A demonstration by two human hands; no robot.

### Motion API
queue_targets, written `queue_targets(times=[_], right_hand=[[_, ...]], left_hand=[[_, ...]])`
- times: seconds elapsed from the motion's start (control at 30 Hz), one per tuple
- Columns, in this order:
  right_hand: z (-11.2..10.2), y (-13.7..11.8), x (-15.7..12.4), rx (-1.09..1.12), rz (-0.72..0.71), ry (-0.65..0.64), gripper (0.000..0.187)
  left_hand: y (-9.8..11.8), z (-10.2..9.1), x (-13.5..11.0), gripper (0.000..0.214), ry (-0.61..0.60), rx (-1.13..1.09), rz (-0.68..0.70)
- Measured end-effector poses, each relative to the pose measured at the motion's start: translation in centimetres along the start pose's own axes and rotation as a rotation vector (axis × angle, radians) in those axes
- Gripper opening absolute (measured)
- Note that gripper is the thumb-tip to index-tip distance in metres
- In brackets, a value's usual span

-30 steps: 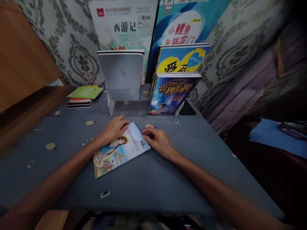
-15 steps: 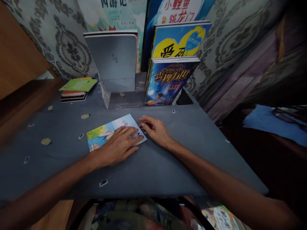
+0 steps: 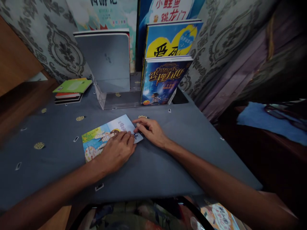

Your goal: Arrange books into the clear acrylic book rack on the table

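Observation:
A thin picture book (image 3: 100, 142) with a pale blue and yellow cover lies flat on the grey tablecloth (image 3: 172, 163). My left hand (image 3: 117, 151) presses down on its near right part, hiding much of the cover. My right hand (image 3: 151, 132) sits at the book's right corner, with its thumb and curled fingers at the edge. A small gold perforated disc (image 3: 142, 116) lies just beyond those fingers.
Behind the hands, a clear acrylic stand (image 3: 117, 102) holds a grey book (image 3: 103, 60), and blue picture books (image 3: 163, 80) stand beside it. A stack of notebooks (image 3: 70, 91) lies far left. Small discs and paper tags dot the cloth.
My left hand has moved from the book's far edge to its near side. The book has shifted slightly left. The view has tilted down, so the scene sits higher.

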State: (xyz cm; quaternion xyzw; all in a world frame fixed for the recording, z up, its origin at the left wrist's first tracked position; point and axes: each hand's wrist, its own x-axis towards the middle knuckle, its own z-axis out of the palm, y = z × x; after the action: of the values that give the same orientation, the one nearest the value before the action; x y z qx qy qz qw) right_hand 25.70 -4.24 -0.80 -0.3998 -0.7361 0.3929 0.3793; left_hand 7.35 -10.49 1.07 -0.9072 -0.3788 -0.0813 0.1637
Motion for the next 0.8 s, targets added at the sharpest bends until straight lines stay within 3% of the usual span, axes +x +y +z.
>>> queue_targets(times=[0.17, 0.43, 0.8], right_hand=[[-0.2, 0.0, -0.1, 0.037, 0.025, 0.010, 0.027], [-0.3, -0.2, -0.5, 0.070, -0.004, 0.029, 0.025], [-0.4, -1.1, -2.5, -0.190, -0.119, -0.002, 0.028]], left_hand=[[-0.3, -0.4, 0.3, 0.024, 0.031, 0.016, 0.029], [-0.6, -1.0, 0.5, 0.019, -0.032, -0.018, 0.008], [0.4, 0.3, -0.3, 0.021, 0.009, 0.077, 0.031]])
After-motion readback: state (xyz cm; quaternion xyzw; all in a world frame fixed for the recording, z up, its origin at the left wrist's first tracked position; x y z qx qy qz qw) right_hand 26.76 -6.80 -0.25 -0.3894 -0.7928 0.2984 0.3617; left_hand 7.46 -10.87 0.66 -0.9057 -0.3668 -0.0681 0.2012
